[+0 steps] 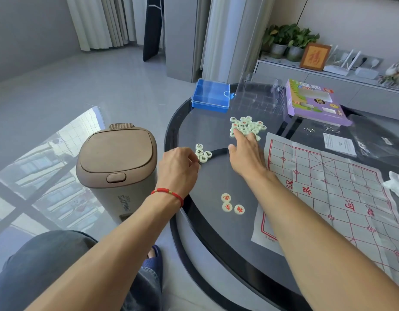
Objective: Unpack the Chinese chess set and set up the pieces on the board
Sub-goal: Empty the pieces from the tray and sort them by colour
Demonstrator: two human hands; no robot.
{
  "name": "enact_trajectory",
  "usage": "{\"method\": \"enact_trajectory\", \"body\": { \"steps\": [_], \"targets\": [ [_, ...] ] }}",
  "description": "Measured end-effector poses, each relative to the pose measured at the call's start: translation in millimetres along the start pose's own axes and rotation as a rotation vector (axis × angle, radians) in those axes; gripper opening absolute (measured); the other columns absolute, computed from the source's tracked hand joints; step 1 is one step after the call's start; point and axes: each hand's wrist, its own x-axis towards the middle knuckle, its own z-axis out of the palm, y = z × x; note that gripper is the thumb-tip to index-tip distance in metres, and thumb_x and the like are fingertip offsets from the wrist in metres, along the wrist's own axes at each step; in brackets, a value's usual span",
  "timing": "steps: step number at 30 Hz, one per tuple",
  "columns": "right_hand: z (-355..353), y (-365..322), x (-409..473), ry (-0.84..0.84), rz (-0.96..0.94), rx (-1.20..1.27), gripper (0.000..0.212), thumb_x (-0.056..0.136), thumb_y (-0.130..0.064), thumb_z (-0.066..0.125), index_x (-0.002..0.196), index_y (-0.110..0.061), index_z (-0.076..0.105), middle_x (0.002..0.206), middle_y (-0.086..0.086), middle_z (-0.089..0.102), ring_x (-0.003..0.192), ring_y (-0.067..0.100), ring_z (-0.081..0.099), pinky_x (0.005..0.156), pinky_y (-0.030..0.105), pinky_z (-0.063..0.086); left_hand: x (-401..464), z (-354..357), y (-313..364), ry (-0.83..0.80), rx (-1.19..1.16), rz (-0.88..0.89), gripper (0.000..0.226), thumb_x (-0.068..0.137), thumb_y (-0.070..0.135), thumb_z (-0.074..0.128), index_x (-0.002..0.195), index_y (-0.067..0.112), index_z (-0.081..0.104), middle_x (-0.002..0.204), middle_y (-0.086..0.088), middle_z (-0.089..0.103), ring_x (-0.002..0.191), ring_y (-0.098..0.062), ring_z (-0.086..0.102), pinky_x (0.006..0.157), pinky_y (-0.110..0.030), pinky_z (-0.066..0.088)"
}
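My right hand point(246, 157) reaches out flat over the glass worktop point(216, 178), fingers point(239, 136) straight and released, tips touching the near edge of the main pile point(248, 126) of pale pieces at 12 o'clock from it. My left hand point(178, 169), a red bracelet point(168, 194) on the wrist, sits at 9 o'clock from the right, fingers curled at the edge of a small black-lettered cluster point(203, 152); whether they pinch a piece I cannot tell. Three red-lettered pieces point(231, 204) lie together near the worktop's front, at 6 o'clock from my right hand, apart from both hands. The board point(328, 191), a creased sheet with red lines, lies spread at 3 o'clock, with my right forearm over its near-left corner. Beyond the pile, at 12 o'clock, stand a blue box point(211, 95), a clear tray point(260, 95) and a purple box point(313, 102). A brown-lidded bin point(116, 162) stands on the floor at 9 o'clock, beside the worktop.
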Motion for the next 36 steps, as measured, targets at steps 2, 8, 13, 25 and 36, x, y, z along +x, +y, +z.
{"method": "enact_trajectory", "body": {
  "steps": [2,8,13,25,36],
  "targets": [
    [0.5,-2.6,8.4,-0.018,0.014,-0.057,0.040,0.106,-0.029,0.043,0.145,-0.020,0.046,0.139,0.015,0.042,0.111,0.038,0.056,0.080,0.038,0.042,3.5,2.1,-0.1,0.020,-0.012,-0.021,0.006,0.083,0.015,0.067,0.084,0.019,0.073,0.079,0.002,0.070,0.080,-0.020,0.063,0.073,-0.032,0.052],
    [-0.7,5.3,-1.4,0.082,-0.046,0.098,0.015,0.098,-0.022,0.063,0.111,-0.015,0.067,0.118,0.008,0.053,0.094,0.025,0.057,0.075,0.029,0.039,13.7,5.9,-1.4,0.048,-0.014,-0.047,0.003,0.083,0.019,0.071,0.082,0.018,0.069,0.079,0.001,0.068,0.082,-0.022,0.062,0.074,-0.035,0.052],
    [-9.7,11.4,-25.4,0.099,-0.127,0.159,0.003,0.092,-0.014,0.067,0.094,-0.015,0.068,0.095,0.000,0.066,0.089,0.020,0.062,0.072,0.030,0.045,15.4,4.6,1.5,0.051,-0.031,-0.093,0.009,0.084,0.027,0.070,0.084,0.020,0.066,0.083,0.000,0.068,0.085,-0.023,0.062,0.074,-0.035,0.051],
    [-26.0,-11.0,-64.2,-0.002,-0.465,0.377,0.026,0.090,-0.029,0.076,0.112,-0.019,0.065,0.098,-0.008,0.070,0.088,0.005,0.067,0.077,0.018,0.056,-8.2,-19.8,13.7,-0.230,-0.577,-0.279,0.010,0.088,0.008,0.068,0.083,0.008,0.077,0.067,-0.010,0.071,0.055,-0.014,0.062,0.059,-0.028,0.059],
    [-6.9,30.2,3.9,0.150,0.012,-0.356,0.028,0.103,-0.027,0.044,0.123,-0.017,0.062,0.129,0.015,0.048,0.117,0.032,0.043,0.090,0.045,0.041,10.8,5.1,-15.2,0.071,0.028,-0.016,0.011,0.085,0.015,0.063,0.084,0.016,0.074,0.091,-0.005,0.071,0.092,-0.027,0.062,0.079,-0.035,0.046]
  ]
}}
